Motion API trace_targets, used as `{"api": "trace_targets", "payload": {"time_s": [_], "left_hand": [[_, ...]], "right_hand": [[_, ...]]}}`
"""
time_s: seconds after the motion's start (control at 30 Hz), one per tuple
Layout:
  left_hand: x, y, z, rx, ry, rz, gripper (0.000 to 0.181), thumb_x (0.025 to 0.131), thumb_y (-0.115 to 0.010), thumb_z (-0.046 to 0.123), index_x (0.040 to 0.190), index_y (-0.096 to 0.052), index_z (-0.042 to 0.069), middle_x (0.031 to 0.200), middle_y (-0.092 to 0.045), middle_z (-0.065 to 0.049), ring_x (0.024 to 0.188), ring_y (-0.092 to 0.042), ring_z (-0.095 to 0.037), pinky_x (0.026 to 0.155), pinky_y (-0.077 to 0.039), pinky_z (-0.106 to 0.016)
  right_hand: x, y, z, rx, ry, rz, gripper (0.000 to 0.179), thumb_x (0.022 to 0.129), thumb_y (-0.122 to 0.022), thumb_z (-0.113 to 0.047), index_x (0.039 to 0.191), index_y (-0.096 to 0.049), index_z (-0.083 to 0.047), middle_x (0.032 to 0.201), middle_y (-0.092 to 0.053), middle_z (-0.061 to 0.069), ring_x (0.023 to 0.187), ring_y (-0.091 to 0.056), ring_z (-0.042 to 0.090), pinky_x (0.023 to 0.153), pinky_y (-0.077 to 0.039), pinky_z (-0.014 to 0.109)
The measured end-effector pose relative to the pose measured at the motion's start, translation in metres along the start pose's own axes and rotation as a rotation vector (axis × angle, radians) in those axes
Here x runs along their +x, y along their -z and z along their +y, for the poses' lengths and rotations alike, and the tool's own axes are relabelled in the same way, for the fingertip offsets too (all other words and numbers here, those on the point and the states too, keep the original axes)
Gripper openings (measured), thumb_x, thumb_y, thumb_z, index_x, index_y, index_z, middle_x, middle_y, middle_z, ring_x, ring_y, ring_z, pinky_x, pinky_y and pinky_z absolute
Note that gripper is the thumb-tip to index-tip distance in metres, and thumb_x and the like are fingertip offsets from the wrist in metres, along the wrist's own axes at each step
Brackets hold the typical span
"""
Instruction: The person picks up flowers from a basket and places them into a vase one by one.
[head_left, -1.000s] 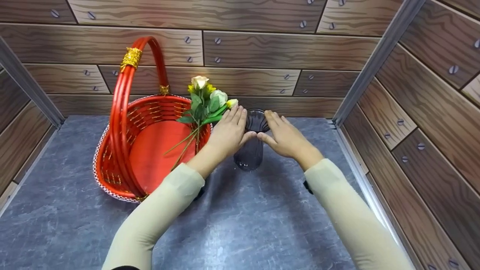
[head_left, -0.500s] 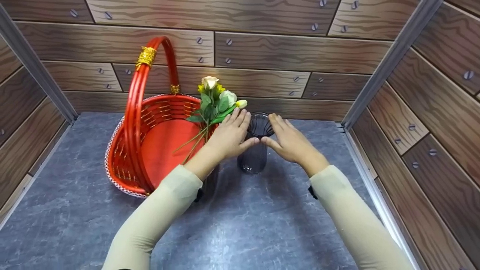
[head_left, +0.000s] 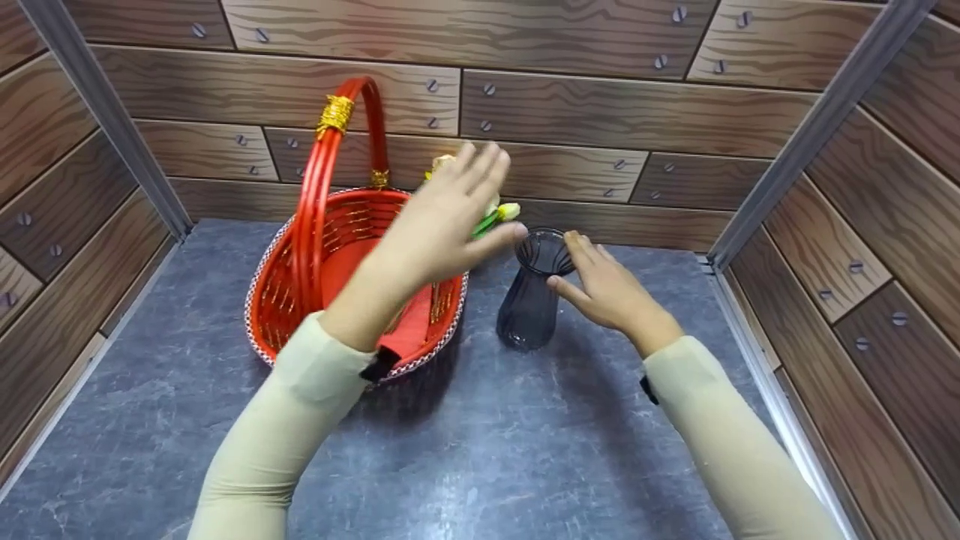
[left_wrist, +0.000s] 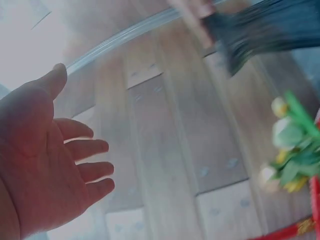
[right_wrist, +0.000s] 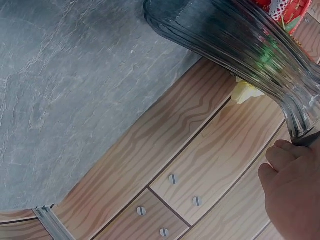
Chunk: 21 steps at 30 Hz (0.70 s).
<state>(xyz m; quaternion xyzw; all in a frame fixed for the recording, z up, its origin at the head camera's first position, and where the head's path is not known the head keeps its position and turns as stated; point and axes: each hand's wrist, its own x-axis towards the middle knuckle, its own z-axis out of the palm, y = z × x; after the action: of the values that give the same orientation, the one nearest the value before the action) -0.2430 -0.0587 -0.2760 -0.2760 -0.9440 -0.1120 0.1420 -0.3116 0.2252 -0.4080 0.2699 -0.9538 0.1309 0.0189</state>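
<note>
A smoky glass vase [head_left: 527, 311] with a flared mouth stands upright on the grey tabletop. My right hand [head_left: 616, 291] touches the right side of its rim, fingers extended and thumb apart. In the right wrist view the fingertips are right at the lip of the vase [right_wrist: 235, 47]. My left hand [head_left: 435, 221] is raised in the air to the left of the vase, fingers straight and holding nothing. From the head it overlaps the basket and covers most of the flowers. The left wrist view shows the bunch of pale roses and yellow blooms [left_wrist: 289, 134] with green leaves.
A red woven basket [head_left: 448, 311] with a tall arched handle [head_left: 316, 202], wrapped in gold, stands left of the vase. Wood-patterned walls [head_left: 555, 105] enclose the grey tabletop [head_left: 480, 450] at the back and sides, with metal strips at the corners.
My left hand has left the vase's rim, moving up and left over the flowers. My right hand stays at the rim. The head view has shifted, so the scene sits further right.
</note>
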Motion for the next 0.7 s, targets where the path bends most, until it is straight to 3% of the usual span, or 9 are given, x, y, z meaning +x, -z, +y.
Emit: {"api": "trace_targets", "payload": {"time_s": [0.13, 0.3, 0.47, 0.7], "left_hand": [[-0.013, 0.025, -0.01, -0.014, 0.055, 0.082, 0.091, 0.095, -0.026, 0.075, 0.161, -0.008, 0.015, 0.167, -0.003, -0.001, 0.154, 0.003, -0.024, 0.124, 0.003, -0.037], [-0.031, 0.045, -0.029, -0.045, 0.111, 0.187, 0.087, 0.097, -0.031, 0.07, 0.161, -0.01, 0.016, 0.167, -0.005, 0.001, 0.154, 0.004, -0.022, 0.125, 0.002, -0.036], [-0.051, 0.054, -0.049, -0.054, 0.159, 0.275, 0.084, 0.099, -0.038, 0.065, 0.16, -0.017, 0.013, 0.167, -0.015, -0.003, 0.155, -0.002, -0.024, 0.126, -0.003, -0.039], [-0.071, 0.061, -0.074, -0.081, 0.246, 0.295, 0.083, 0.099, -0.039, 0.063, 0.161, -0.016, 0.013, 0.167, -0.014, -0.005, 0.155, -0.002, -0.025, 0.125, -0.002, -0.038]], "right_hand": [[-0.001, -0.001, 0.002, 0.001, -0.006, 0.006, 0.086, 0.102, -0.039, -0.059, 0.158, -0.014, 0.001, 0.165, -0.017, 0.019, 0.152, -0.017, 0.036, 0.124, -0.013, 0.048], [0.0, -0.002, 0.001, 0.006, -0.006, 0.005, 0.086, 0.102, -0.038, -0.059, 0.158, -0.013, 0.001, 0.165, -0.016, 0.019, 0.152, -0.018, 0.036, 0.125, -0.012, 0.048], [0.001, -0.003, -0.001, 0.006, 0.002, 0.008, 0.086, 0.102, -0.038, -0.059, 0.158, -0.014, 0.001, 0.165, -0.017, 0.02, 0.152, -0.018, 0.036, 0.125, -0.012, 0.048], [0.0, -0.003, -0.003, 0.007, -0.002, 0.017, 0.085, 0.103, -0.039, -0.057, 0.158, -0.013, 0.002, 0.164, -0.017, 0.021, 0.152, -0.017, 0.037, 0.124, -0.013, 0.049]]}}
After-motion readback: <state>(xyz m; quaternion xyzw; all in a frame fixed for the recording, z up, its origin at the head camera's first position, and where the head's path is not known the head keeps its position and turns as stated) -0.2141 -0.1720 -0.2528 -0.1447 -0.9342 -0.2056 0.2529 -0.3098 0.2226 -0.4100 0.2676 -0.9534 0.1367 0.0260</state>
